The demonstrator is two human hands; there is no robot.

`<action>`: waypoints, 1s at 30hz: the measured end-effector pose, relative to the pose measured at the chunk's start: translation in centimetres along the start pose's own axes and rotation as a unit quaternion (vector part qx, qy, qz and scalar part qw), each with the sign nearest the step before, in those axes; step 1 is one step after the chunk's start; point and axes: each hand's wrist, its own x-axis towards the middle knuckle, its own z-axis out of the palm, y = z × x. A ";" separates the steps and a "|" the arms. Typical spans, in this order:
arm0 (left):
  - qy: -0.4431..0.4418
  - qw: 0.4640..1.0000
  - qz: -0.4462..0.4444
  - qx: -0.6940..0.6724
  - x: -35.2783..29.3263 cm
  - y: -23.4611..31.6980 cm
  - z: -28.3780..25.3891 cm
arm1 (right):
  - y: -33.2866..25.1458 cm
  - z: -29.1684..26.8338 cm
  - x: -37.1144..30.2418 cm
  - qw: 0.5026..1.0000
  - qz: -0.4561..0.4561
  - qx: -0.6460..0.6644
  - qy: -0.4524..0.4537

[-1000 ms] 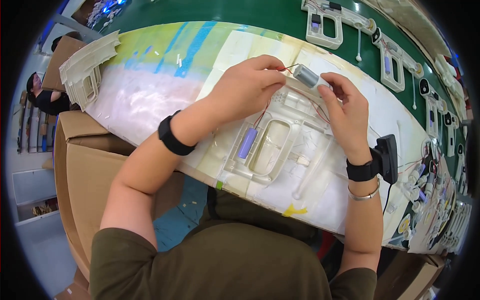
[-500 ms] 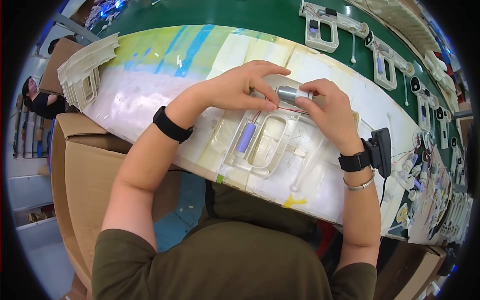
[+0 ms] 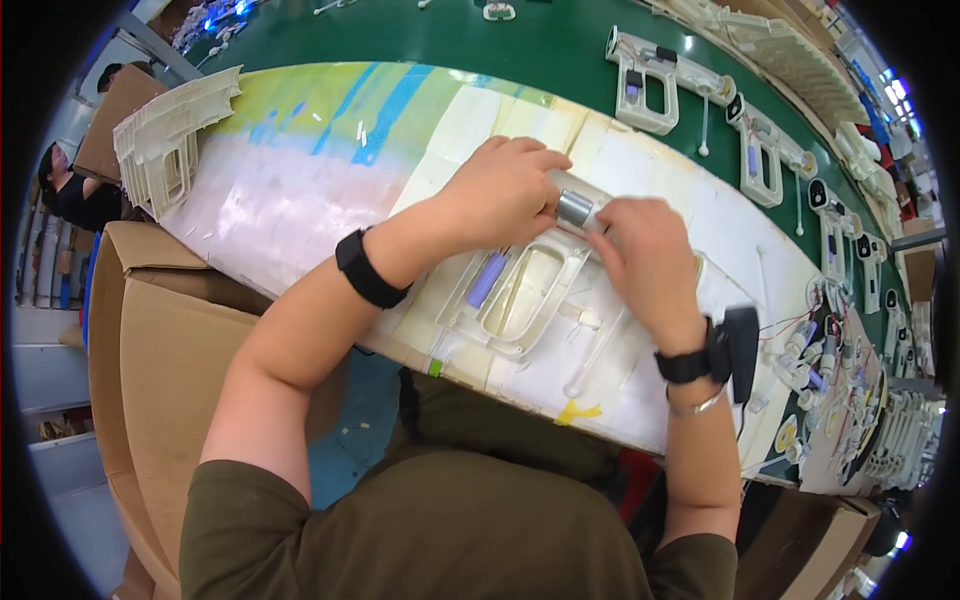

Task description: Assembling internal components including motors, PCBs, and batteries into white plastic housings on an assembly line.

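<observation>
A silver cylindrical motor (image 3: pixel 574 207) lies across the upper end of a white plastic gun-shaped housing half (image 3: pixel 518 347). My left hand (image 3: pixel 508 192) has its fingers closed around the motor's left end. At the other end, my right hand (image 3: pixel 648 262) pinches with thumb and fingers; its fingertips cover that end. Inside the housing's grip, beside the handle opening, sits a purple cylindrical battery (image 3: pixel 486 280). A thin clear-white rod with a rounded tip (image 3: pixel 597 358) is on the worktop by the housing. The wires near the motor are hidden by my hands.
Stacked white housing shells (image 3: pixel 165 150) stand at the far left of the board (image 3: pixel 290 190). Similar part-filled housings (image 3: pixel 645 95) line the green table at the back right. Wired motors and batteries (image 3: pixel 825 360) pile up at right. An open cardboard box (image 3: pixel 180 370) stands left; a person is beyond.
My left hand has gone from pinching thin red wires to closing on the motor. The motor has tilted and sits lower, and my right hand has moved down with it.
</observation>
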 end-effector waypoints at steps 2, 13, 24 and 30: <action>0.018 0.999 0.001 0.051 -0.5 0.5 -0.3 | -0.8 -0.3 -1.0 0.998 -0.036 -0.046 0.010; -0.056 0.988 -0.112 0.089 -9.9 9.5 0.0 | -0.8 1.5 -2.6 0.997 -0.031 -0.009 0.070; 0.012 0.979 -0.154 0.130 -5.9 0.6 -5.0 | -1.5 -1.6 -3.8 0.970 -0.084 0.061 0.219; 0.033 0.923 -0.351 0.155 3.0 -9.3 -4.3 | 0.0 0.3 -4.0 0.985 -0.013 0.081 0.152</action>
